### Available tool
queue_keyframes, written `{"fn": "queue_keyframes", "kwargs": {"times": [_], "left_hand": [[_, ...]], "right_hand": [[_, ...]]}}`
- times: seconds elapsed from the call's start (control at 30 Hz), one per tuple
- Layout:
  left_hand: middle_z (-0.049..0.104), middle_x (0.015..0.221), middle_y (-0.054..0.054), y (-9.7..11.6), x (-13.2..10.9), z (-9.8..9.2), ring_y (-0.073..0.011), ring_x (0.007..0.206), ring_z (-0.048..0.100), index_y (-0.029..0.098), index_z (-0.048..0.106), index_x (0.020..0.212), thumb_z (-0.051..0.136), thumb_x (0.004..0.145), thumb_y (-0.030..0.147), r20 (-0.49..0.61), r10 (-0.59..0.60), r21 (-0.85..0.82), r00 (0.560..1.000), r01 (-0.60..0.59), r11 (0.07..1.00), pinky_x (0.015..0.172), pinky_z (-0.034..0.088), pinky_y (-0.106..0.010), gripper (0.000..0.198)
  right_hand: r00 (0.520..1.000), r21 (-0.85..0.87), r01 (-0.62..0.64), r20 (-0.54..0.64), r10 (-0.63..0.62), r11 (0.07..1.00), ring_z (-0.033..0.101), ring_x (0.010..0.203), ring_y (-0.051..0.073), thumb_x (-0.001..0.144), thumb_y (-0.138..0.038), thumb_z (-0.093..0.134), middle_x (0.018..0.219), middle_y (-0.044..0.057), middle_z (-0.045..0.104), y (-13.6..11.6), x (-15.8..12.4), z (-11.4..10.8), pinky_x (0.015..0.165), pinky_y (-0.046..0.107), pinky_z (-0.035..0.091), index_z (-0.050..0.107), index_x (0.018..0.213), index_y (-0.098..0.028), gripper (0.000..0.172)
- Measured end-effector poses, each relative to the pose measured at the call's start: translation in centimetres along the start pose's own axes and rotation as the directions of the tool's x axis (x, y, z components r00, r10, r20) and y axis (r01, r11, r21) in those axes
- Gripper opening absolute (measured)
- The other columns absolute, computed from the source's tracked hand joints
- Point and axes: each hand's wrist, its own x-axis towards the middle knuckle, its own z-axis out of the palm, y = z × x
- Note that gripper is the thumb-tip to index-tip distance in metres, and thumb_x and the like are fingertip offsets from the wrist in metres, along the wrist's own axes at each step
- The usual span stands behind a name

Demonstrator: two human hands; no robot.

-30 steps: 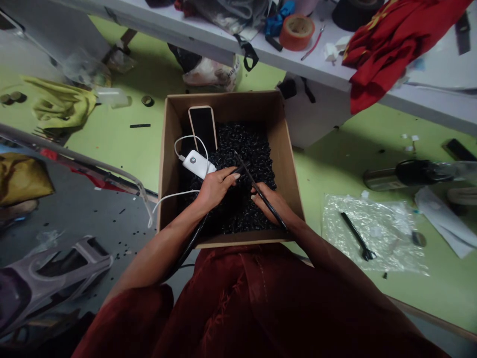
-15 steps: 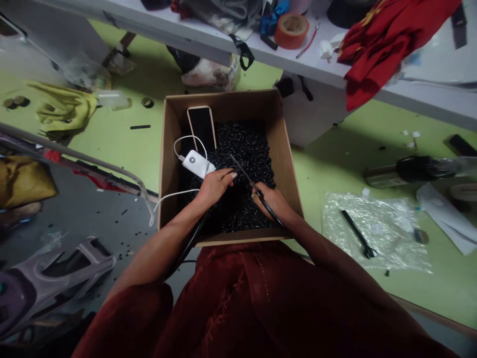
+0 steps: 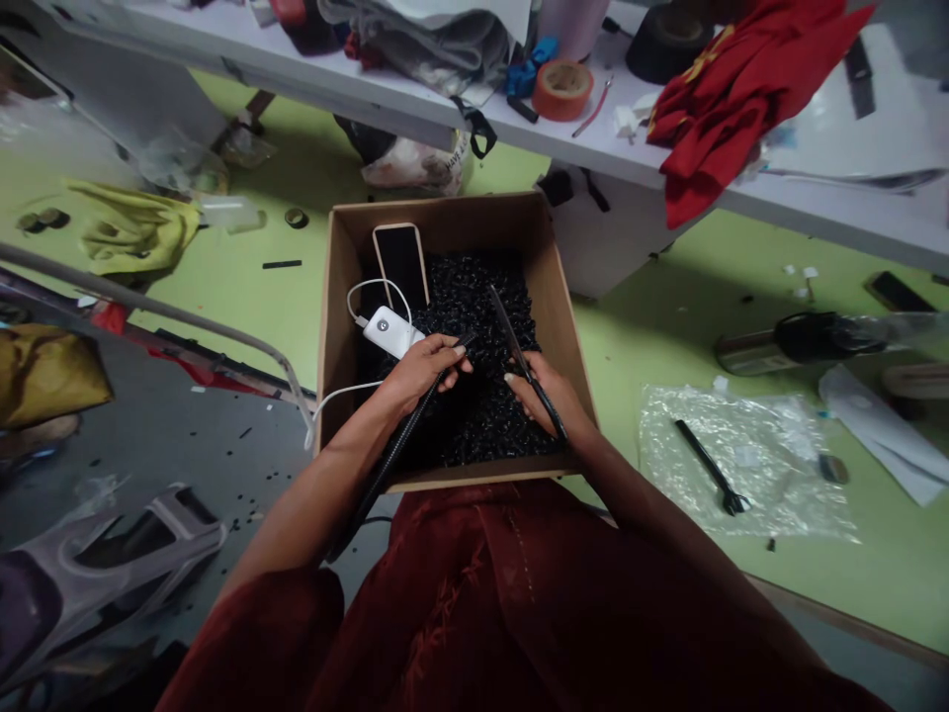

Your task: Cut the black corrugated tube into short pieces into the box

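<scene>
My left hand [image 3: 431, 368] is closed on a long black ribbed strip [image 3: 404, 435], whose short end sticks out past the fingertips. The strip trails back along my left forearm. In my right hand [image 3: 547, 392] is a pair of scissors [image 3: 507, 318], blades pointing up and away, a little apart from the strip. Both hands are over a cardboard box [image 3: 564, 287] holding a heap of small black pieces [image 3: 481, 287]. A white power bank [image 3: 389, 332] with a white cable and a phone [image 3: 401, 259] lie inside at the left.
A white shelf [image 3: 593, 138] crosses the far side, carrying orange tape [image 3: 562, 91] and red cloth [image 3: 741, 119]. At right lie a clear plastic bag [image 3: 786, 465] and a dark bottle [image 3: 771, 343]. A metal rail [image 3: 244, 341] and a purple-grey plastic chair [image 3: 119, 554] are at left.
The scissors have swung more upright and away from the strip's end. My left hand now shows the strip's end beyond the fingers. The view has shifted slightly.
</scene>
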Motion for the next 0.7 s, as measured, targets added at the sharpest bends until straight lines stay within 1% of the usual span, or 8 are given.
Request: {"fn": "queue_keyframes", "kwargs": {"times": [0.07, 0.17, 0.23, 0.33, 0.4, 0.53, 0.7], "left_hand": [[0.066, 0.072, -0.003, 0.06, -0.01, -0.13, -0.0036, 0.042, 0.045, 0.012, 0.055, 0.087, 0.059, 0.082, 0.019, 0.005, 0.001, -0.016, 1.0, -0.001, 1.0, 0.04, 0.031, -0.018, 0.01], [0.065, 0.072, -0.002, 0.15, -0.06, -0.31, -0.0038, 0.043, 0.047, 0.011, 0.06, 0.093, 0.061, 0.081, 0.02, -0.024, -0.009, -0.038, 1.0, 0.008, 0.999, 0.04, 0.033, -0.018, 0.015], [0.063, 0.07, 0.0, 0.22, -0.12, -0.4, -0.004, 0.044, 0.047, 0.011, 0.063, 0.097, 0.063, 0.081, 0.022, -0.024, -0.012, -0.06, 1.0, 0.01, 0.998, 0.041, 0.034, -0.019, 0.02], [0.061, 0.068, 0.001, 0.36, -0.23, -0.51, -0.0037, 0.043, 0.045, 0.011, 0.063, 0.099, 0.064, 0.082, 0.027, 0.002, 0.008, -0.083, 1.0, -0.007, 0.997, 0.039, 0.033, -0.019, 0.024], [0.06, 0.068, 0.001, 0.47, -0.28, -0.54, -0.003, 0.041, 0.043, 0.011, 0.062, 0.099, 0.062, 0.083, 0.028, 0.009, 0.015, -0.084, 1.0, -0.014, 0.996, 0.037, 0.031, -0.018, 0.024], [0.058, 0.069, 0.001, 0.66, -0.3, -0.49, -0.002, 0.04, 0.041, 0.011, 0.062, 0.096, 0.06, 0.085, 0.027, -0.009, 0.017, -0.073, 1.0, -0.017, 0.997, 0.036, 0.029, -0.017, 0.02], [0.058, 0.069, 0.001, 0.74, -0.32, -0.38, -0.002, 0.041, 0.041, 0.011, 0.062, 0.096, 0.057, 0.086, 0.023, -0.034, 0.021, -0.08, 0.999, -0.024, 0.997, 0.036, 0.028, -0.017, 0.016]], "right_hand": [[1.0, 0.063, -0.012, -0.012, 0.013, 0.998, 0.059, 0.057, 0.017, 0.087, -0.046, 0.048, 0.071, 0.002, 0.064, 0.1, -0.12, -0.14, 0.061, 0.031, 0.048, 0.052, 0.116, -0.023, 0.037], [1.0, 0.143, -0.022, -0.016, 0.025, 0.989, 0.059, 0.057, 0.016, 0.087, -0.049, 0.047, 0.074, 0.002, 0.064, 0.24, -0.19, -0.19, 0.061, 0.031, 0.049, 0.052, 0.115, -0.022, 0.039], [1.0, 0.169, -0.004, -0.018, 0.007, 0.986, 0.06, 0.062, 0.017, 0.087, -0.05, 0.047, 0.079, 0.004, 0.065, 0.31, -0.18, -0.15, 0.064, 0.032, 0.049, 0.051, 0.115, -0.022, 0.04], [0.998, 0.153, 0.062, -0.023, -0.059, 0.986, 0.063, 0.077, 0.02, 0.085, -0.049, 0.051, 0.093, 0.006, 0.065, 0.32, -0.1, -0.05, 0.075, 0.035, 0.05, 0.049, 0.116, -0.021, 0.041], [0.994, 0.139, 0.105, -0.006, -0.105, 0.985, 0.063, 0.085, 0.021, 0.083, -0.047, 0.054, 0.098, 0.007, 0.064, 0.3, -0.05, 0.06, 0.081, 0.037, 0.049, 0.047, 0.118, -0.021, 0.044], [0.991, 0.124, 0.127, 0.037, -0.132, 0.984, 0.063, 0.088, 0.021, 0.081, -0.046, 0.057, 0.103, 0.007, 0.063, 0.34, -0.08, 0.37, 0.081, 0.038, 0.049, 0.042, 0.124, -0.021, 0.052], [0.982, 0.029, 0.142, 0.12, -0.145, 0.989, 0.063, 0.089, 0.023, 0.081, -0.045, 0.057, 0.106, 0.01, 0.063, 0.22, -0.43, 0.55, 0.081, 0.04, 0.049, 0.041, 0.126, -0.02, 0.055]]}}
